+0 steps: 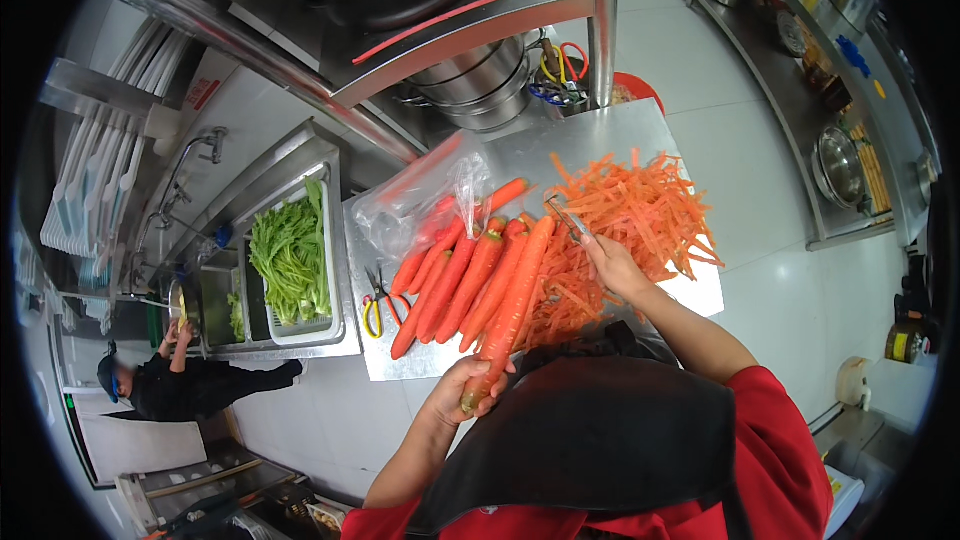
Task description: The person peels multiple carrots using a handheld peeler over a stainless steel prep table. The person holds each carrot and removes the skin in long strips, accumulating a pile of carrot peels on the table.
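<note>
My left hand (469,390) grips a long carrot (517,292) by its greenish lower end, the carrot slanting up and to the right. My right hand (611,262) holds a metal vegetable peeler (566,216), its head just right of the carrot's upper tip. Several whole carrots (439,296) lie side by side on the steel table (390,369), left of the held one. A large heap of carrot peelings (637,202) spreads under and beyond my right hand. A clear plastic bag (420,202) partly covers more carrots.
Scissors (381,304) lie at the table's left. A white basket (334,326) of leafy greens (289,262) sits in the sink. Steel pots (480,90) and a holder with scissors (562,94) stand beyond, under a shelf. A co-worker (180,386) stands at the far left.
</note>
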Action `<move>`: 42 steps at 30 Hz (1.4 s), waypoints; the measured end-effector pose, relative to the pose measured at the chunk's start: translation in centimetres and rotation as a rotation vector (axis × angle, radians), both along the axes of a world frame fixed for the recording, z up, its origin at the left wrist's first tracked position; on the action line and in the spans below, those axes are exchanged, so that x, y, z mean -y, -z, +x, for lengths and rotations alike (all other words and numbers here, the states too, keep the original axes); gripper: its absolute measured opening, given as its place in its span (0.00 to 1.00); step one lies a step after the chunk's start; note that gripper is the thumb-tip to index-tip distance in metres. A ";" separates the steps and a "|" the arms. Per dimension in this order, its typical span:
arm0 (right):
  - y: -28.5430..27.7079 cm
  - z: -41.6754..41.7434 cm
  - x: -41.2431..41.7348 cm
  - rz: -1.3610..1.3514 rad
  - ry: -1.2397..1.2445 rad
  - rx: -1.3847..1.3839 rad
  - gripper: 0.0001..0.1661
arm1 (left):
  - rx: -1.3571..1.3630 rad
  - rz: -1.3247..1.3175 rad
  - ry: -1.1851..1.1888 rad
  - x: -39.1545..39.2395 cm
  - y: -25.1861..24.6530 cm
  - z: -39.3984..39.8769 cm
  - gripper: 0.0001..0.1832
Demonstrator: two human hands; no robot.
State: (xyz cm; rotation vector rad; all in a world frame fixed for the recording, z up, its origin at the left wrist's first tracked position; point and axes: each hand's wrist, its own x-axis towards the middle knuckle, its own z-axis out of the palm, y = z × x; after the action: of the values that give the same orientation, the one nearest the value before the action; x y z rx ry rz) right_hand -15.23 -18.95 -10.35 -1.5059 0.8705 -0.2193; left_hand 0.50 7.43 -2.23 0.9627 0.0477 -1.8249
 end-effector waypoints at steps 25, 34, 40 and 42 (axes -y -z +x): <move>-3.9 2.4 0.6 0.772 0.177 0.452 0.13 | 0.211 -0.078 0.252 2.1 -3.8 3.0 0.30; -1.6 0.0 -1.6 1.310 0.442 0.421 0.12 | 0.114 -0.774 -0.116 7.6 -7.3 5.5 0.38; 0.2 -0.4 -4.6 1.470 0.271 0.410 0.15 | 1.024 -0.450 -0.333 12.1 1.1 0.7 0.24; -1.4 -0.3 -4.6 1.146 0.135 0.278 0.16 | 0.693 -0.361 -0.490 12.8 1.5 -1.1 0.19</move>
State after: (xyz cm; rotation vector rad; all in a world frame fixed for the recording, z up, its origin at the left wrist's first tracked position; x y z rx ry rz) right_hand -15.55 -14.37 -8.95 -0.3376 0.6684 -0.0016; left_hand -0.65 -5.32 -3.77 1.1476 -0.4231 -0.9474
